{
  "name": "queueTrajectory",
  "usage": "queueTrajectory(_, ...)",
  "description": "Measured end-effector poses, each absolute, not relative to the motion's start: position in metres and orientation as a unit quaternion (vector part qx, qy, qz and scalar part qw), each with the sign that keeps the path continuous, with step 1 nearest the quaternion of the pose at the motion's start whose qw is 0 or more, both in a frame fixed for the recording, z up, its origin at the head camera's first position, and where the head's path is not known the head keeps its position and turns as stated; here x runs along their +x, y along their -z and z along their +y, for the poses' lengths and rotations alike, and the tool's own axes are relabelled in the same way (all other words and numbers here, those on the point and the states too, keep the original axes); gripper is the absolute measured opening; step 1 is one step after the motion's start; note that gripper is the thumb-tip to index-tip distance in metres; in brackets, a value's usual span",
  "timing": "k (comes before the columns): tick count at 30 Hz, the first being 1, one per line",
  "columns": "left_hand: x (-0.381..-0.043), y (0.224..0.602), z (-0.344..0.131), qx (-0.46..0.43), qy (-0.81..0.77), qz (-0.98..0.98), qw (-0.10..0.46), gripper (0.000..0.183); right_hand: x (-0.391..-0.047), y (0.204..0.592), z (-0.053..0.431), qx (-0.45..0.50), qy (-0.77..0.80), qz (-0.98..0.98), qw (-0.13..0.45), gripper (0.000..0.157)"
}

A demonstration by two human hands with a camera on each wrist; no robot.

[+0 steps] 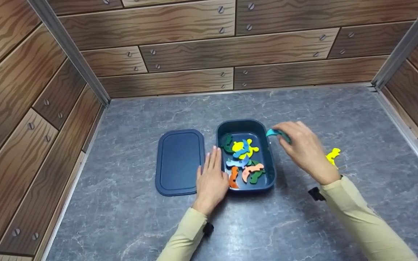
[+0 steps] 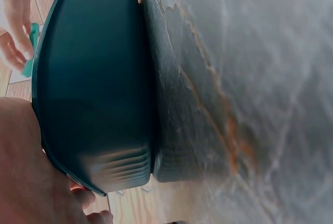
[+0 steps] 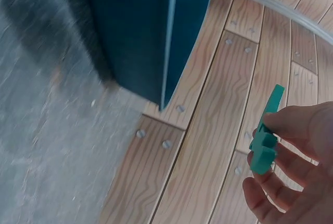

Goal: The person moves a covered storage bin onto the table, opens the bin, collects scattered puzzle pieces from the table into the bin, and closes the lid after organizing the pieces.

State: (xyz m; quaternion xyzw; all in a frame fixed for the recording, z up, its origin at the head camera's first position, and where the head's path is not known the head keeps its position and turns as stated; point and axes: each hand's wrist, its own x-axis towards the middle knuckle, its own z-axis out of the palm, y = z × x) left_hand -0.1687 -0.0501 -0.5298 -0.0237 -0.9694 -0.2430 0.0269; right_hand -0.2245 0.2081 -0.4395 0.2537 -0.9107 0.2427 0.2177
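My right hand (image 1: 301,148) pinches a teal animal-shaped piece (image 1: 273,133) between thumb and fingers, just beyond the right rim of a dark blue box (image 1: 271,159). From the right wrist view, the thick, flat teal piece (image 3: 264,146) shows edge-on, held above the level of the tabletop. My left hand (image 1: 212,183) lies along the box's left rim with its fingers straight. Inside the box are several flat animal shapes, among them a yellow turtle-like piece (image 1: 253,149), an orange one (image 1: 234,175), a peach one (image 1: 249,172) and dark green ones (image 1: 257,177); some overlap.
Left of the box lies its dark blue lid (image 1: 180,163), flat on the grey marbled table (image 1: 129,217). A yellow dinosaur-like piece (image 1: 334,156) sits on the table at the right, partly behind my right wrist. Wood-patterned walls (image 1: 187,29) enclose the back and both sides.
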Motion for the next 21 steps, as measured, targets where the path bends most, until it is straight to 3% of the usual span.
queueTrajectory(21, -0.168, 0.531, -0.051, -0.027, 0.254, -0.966, 0.026, 0.068, -0.226, 0.460, 0.156, 0.313, -0.254, -0.900, 0.166, 0.030)
